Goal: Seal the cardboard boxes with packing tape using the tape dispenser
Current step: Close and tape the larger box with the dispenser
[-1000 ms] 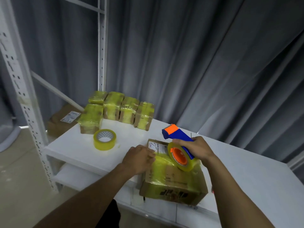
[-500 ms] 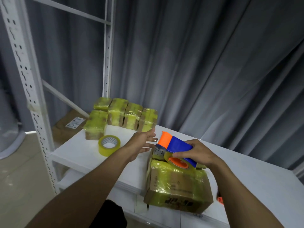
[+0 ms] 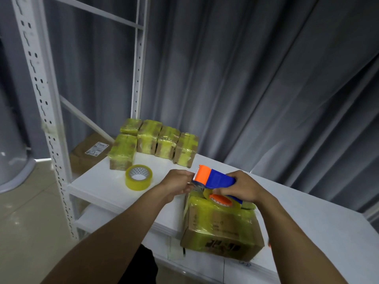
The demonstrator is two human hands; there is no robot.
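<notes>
A right hand wraps its fingers round the blue-and-orange tape dispenser, held just above the far end of a tape-wrapped cardboard box. The left hand curls at the dispenser's toothed edge; whether it pinches tape cannot be told. The box sits on a white table. Left of the box lies a spare tape roll, with small wrapped boxes beyond.

Your blue-and-orange tape dispenser tilts just above the large yellow-taped cardboard box at the desk's near edge; five small taped boxes cluster behind.
</notes>
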